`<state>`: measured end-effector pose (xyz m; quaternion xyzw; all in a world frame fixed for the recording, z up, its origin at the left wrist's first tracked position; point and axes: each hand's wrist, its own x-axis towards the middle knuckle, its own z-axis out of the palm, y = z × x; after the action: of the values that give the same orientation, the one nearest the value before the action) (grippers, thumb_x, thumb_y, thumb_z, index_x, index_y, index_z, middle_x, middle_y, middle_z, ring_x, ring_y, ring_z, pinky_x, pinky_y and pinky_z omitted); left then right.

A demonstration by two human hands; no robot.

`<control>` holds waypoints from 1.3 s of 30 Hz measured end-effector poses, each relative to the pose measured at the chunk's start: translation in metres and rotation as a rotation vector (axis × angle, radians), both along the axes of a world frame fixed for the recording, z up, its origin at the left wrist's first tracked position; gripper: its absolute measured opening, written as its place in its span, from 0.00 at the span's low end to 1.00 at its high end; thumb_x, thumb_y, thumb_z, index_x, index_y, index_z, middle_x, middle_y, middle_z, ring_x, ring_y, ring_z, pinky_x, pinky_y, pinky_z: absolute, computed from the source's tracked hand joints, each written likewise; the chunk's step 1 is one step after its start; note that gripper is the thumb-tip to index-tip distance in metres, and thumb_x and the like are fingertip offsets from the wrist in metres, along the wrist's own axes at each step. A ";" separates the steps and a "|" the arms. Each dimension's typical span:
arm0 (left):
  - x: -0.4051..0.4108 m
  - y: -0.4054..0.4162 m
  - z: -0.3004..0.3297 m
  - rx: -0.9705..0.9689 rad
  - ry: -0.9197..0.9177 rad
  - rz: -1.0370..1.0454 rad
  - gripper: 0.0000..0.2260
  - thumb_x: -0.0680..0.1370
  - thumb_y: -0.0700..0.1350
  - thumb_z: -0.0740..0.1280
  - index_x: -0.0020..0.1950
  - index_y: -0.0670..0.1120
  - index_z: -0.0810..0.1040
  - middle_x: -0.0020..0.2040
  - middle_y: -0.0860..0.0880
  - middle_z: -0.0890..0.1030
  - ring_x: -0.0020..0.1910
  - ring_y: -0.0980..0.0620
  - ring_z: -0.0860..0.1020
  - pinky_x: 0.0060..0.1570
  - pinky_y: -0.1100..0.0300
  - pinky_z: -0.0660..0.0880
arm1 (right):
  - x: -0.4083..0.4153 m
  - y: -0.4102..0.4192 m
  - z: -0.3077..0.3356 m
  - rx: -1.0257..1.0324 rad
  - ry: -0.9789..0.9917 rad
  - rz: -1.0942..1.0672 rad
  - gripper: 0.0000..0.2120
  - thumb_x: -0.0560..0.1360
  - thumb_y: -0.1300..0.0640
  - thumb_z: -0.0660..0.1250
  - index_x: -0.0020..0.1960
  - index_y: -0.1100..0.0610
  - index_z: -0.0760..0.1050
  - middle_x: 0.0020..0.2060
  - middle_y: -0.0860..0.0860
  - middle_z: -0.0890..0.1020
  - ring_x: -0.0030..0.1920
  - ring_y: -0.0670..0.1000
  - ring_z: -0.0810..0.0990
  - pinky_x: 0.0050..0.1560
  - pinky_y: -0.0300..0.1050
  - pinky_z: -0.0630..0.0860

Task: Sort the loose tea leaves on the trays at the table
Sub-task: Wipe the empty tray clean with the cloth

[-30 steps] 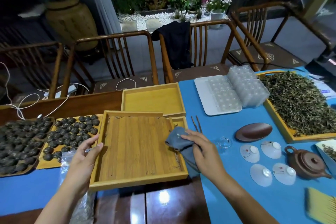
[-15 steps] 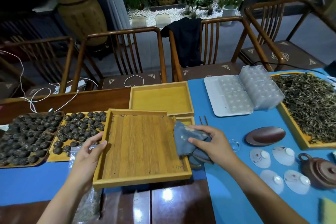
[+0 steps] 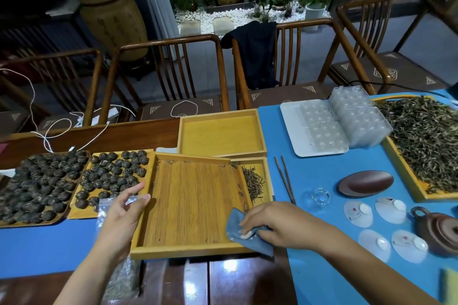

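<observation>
Head view: your left hand (image 3: 121, 215), fingers relaxed, steadies the bamboo tray (image 3: 190, 208); your right hand (image 3: 270, 224) grips the blue cloth (image 3: 241, 233). Wipe toward the corner.

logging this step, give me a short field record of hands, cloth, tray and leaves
left hand: open, fingers on the bamboo tray's left rim
right hand: presses blue cloth at the near right corner
bamboo tray: tilted, nearly bare
swept leaves: small pile in the tray beneath, right side
loose tea tray: far right, full
</observation>
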<state>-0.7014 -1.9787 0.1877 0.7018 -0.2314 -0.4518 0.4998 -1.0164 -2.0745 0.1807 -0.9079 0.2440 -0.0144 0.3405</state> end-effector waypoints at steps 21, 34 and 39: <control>-0.008 0.010 -0.005 0.037 0.012 -0.051 0.15 0.78 0.44 0.66 0.64 0.51 0.75 0.52 0.41 0.80 0.34 0.50 0.84 0.25 0.60 0.78 | 0.027 -0.069 -0.043 -0.074 0.014 -0.216 0.19 0.72 0.70 0.59 0.56 0.56 0.81 0.57 0.51 0.81 0.59 0.51 0.77 0.57 0.44 0.74; 0.001 0.005 -0.011 0.011 0.005 -0.015 0.12 0.78 0.45 0.66 0.60 0.56 0.77 0.50 0.45 0.81 0.36 0.47 0.85 0.30 0.54 0.79 | -0.002 -0.033 0.000 0.135 -0.115 -0.089 0.18 0.66 0.65 0.58 0.45 0.51 0.83 0.45 0.46 0.83 0.48 0.42 0.80 0.50 0.46 0.78; 0.003 0.001 -0.008 -0.002 -0.026 -0.023 0.11 0.78 0.44 0.66 0.59 0.56 0.77 0.47 0.46 0.82 0.34 0.50 0.84 0.25 0.59 0.78 | 0.002 -0.022 0.003 0.096 0.059 0.068 0.18 0.65 0.67 0.58 0.41 0.52 0.82 0.42 0.45 0.84 0.45 0.45 0.78 0.48 0.48 0.76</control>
<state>-0.6983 -1.9778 0.1793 0.7045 -0.2463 -0.4482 0.4921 -1.0148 -2.0964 0.1834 -0.8983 0.2234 0.0355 0.3767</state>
